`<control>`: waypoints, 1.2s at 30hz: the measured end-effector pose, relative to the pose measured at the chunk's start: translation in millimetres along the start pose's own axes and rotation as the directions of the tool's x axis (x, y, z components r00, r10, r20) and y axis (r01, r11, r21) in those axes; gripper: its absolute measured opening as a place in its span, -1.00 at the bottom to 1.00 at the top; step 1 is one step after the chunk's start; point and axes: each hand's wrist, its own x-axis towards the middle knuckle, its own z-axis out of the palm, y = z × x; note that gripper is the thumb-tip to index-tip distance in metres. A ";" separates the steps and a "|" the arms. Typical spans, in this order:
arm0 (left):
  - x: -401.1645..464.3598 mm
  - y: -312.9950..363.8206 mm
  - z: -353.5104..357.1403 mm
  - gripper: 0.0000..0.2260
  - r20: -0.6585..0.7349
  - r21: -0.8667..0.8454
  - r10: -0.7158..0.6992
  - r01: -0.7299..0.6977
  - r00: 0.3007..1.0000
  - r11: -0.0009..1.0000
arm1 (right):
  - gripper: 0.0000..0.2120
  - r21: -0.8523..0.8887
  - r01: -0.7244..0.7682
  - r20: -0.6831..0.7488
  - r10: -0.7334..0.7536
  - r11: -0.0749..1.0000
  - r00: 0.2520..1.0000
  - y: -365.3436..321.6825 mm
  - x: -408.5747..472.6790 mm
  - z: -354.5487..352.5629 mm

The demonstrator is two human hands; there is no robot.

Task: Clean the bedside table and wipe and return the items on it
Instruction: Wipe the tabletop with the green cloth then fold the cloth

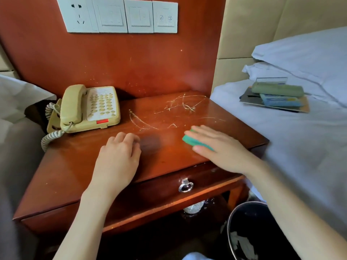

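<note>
1. The worktop (165,158), the top of a bedside table between two beds, is being wiped; pale streaks and scratch-like marks are seen across its far right part, which is judged not yet cleaned.
2. A green sponge (189,140) is pressed flat on the worktop near its right front, under the right hand (216,145). The fingers are laid out straight over it rather than curled round it, probably so that the pressure is spread for a broad stroke.
3. The left hand (118,156) is rested on the worktop left of centre, knuckles up and fingers loosely curled, with nothing held; it is judged to serve as a brace while the other arm works.
4. A cream phone (90,107) is left at the back left corner, its coiled cord hanging off the left edge; being wired, it is likely kept in place and wiped round.
5. A small pile (276,96) of a green case and cards is set on the right-hand bed (281,139), well apart from the worktop, seemingly moved clear for wiping and later return.
6. A bin (247,231) is stood on the floor beside the table's right front, within reach for rubbish.
7. A drawer with a ring pull (185,186) is seen closed under the top.
</note>
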 end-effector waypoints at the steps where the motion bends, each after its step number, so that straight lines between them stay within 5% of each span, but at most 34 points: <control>1: 0.0 -1.8 -0.4 -0.82 -0.005 0.012 -0.004 0.004 1.000 1.000 | -0.55 0.008 0.053 0.063 -0.053 0.999 0.997 -10.9 6.4 3.2; 8: 3.2 -10.7 -2.6 -0.83 -0.021 0.095 -0.011 0.013 1.000 0.995 | -0.59 0.142 0.052 0.159 -0.074 0.989 0.984 -13.0 36.7 2.0; 14: 5.9 -10.8 -1.7 -0.82 0.021 0.102 0.007 -0.009 1.000 0.995 | -0.57 0.003 -0.192 0.018 0.192 0.981 0.981 26.0 14.7 -5.0; 18: 1.9 -6.4 -1.4 -0.78 0.062 0.161 0.022 -0.032 0.998 0.986 | -0.56 -0.061 -0.410 -0.122 0.401 0.910 0.908 44.0 -10.5 -3.9; 23: -0.5 -3.1 -2.3 -0.72 0.080 0.195 0.002 -0.018 0.997 0.981 | -0.58 -0.031 -0.560 -0.090 0.555 0.828 0.827 65.5 15.7 -10.1; 30: -2.2 -4.3 -1.5 -0.66 0.092 0.186 -0.069 0.051 0.993 0.981 | -0.56 -0.066 -0.562 0.002 0.563 0.824 0.826 81.2 116.4 -4.5; 36: -5.0 -4.3 -2.6 -0.68 0.075 0.180 -0.110 0.095 0.991 0.979 | -0.55 -0.102 -0.325 0.125 0.336 0.940 0.933 13.1 150.5 25.1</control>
